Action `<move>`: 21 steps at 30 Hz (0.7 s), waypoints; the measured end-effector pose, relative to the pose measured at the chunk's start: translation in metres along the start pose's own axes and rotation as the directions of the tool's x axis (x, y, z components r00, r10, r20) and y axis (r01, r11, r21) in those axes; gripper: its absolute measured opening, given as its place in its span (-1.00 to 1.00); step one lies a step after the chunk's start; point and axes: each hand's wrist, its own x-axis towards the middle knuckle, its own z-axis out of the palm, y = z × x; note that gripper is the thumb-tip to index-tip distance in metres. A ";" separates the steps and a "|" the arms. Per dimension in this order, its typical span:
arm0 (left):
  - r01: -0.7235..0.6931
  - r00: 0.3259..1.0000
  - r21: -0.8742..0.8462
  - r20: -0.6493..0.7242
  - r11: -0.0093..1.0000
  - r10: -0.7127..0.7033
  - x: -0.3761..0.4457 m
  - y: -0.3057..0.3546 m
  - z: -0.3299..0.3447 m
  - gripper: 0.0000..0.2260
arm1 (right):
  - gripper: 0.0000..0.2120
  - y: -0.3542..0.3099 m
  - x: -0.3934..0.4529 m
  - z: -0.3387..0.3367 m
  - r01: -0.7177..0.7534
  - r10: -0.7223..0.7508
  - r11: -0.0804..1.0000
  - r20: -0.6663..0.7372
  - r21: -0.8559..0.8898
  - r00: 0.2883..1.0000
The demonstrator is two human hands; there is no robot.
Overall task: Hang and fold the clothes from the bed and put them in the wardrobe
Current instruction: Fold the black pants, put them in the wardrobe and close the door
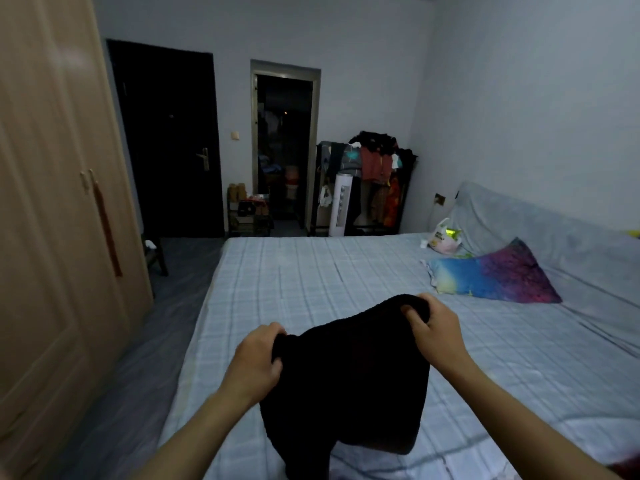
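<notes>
A black garment (349, 379) hangs in front of me above the near part of the bed (311, 271), which has a pale blue checked sheet. My left hand (258, 358) grips its upper left edge, fingers curled round the cloth. My right hand (433, 323) grips the upper right edge, a little higher and farther away. The cloth droops between and below both hands, its lower end reaching the bottom of the view. The beige wardrobe (55, 220) stands along the left, its doors closed.
A colourful pillow (495, 275) and a white plastic bag (443, 237) lie at the bed's right side near the wall. A clothes rack piled with garments (374, 174) and a white tower fan (341, 206) stand past the bed. A strip of floor (149, 358) separates bed and wardrobe.
</notes>
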 end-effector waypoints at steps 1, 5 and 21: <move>0.006 1.000 0.026 0.026 1.000 -0.006 0.003 -0.002 -0.003 -0.77 | -0.82 0.004 0.001 -0.003 0.004 -0.004 1.000 0.012 0.005 1.000; 0.007 0.998 0.098 0.059 0.995 -0.013 0.019 0.001 -0.013 -0.79 | -0.86 0.022 0.012 -0.014 0.060 -0.063 0.998 0.087 0.034 0.994; -0.165 0.898 0.390 0.440 0.906 -0.026 0.127 0.071 -0.045 -0.74 | -0.93 0.121 0.093 -0.043 0.190 -0.238 0.963 0.277 0.190 0.931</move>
